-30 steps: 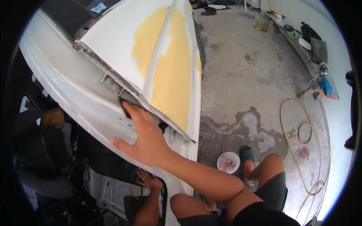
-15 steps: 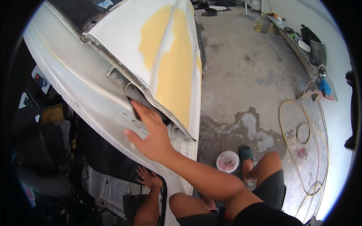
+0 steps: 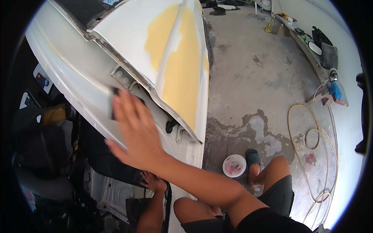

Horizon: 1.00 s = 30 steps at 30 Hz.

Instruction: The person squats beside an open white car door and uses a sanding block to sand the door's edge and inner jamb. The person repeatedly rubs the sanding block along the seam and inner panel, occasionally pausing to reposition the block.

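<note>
My right hand (image 3: 132, 124) lies blurred by motion over a dark pad (image 3: 115, 95) on the pale metal car body (image 3: 70, 73), fingers extended and pressing it along the surface beside a narrow opening. Above that opening is a white panel (image 3: 124, 35) with yellow patches and a rough metal edge. My left hand (image 3: 154, 182) is lower down, fingers spread against the black lining (image 3: 116, 159) inside the car, by the body's edge. Its palm is largely out of sight.
The dark car interior (image 3: 46, 147) fills the lower left. A white bowl with pinkish contents (image 3: 234, 166) stands on the concrete floor (image 3: 248, 70) beside my slippered foot (image 3: 253, 158). Looped hose (image 3: 291, 120) lies at the right, below a bench (image 3: 307, 50) with tools along the wall.
My right hand and dark pad have moved left and up along the metal, exposing more of the opening's lower end. My left hand stays in place; the view has shifted slightly.
</note>
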Tool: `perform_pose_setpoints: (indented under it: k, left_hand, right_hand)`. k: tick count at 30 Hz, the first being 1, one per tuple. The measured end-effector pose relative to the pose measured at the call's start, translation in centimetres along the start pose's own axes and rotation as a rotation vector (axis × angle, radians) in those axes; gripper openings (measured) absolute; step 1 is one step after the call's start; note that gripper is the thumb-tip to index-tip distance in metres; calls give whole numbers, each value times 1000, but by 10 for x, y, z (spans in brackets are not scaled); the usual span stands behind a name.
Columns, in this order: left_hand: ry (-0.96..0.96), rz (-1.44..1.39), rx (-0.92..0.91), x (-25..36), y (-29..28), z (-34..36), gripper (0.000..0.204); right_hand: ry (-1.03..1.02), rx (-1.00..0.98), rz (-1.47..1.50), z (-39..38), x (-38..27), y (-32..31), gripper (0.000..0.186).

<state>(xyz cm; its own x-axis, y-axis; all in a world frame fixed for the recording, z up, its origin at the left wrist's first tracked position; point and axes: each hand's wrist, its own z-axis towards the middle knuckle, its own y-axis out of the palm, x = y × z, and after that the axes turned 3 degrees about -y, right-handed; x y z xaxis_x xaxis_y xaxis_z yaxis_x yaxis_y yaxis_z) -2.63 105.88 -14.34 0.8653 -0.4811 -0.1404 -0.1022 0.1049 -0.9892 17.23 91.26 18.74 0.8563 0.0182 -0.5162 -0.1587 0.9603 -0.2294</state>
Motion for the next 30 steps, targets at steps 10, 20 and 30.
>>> perform_pose_setpoints:
  k: [10,20,30]
  left_hand:
    - [16,-224,59,2,-6,0,78]
    - [15,-192,18,2,-12,-2,74]
    - [-34,-62,-93,6,-20,-1,80]
  right_hand:
    - [198,110,369,1,6,-6,91]
    - [246,73,504,-12,23,-24,80]
    - [97,77,495,-1,28,-14,82]
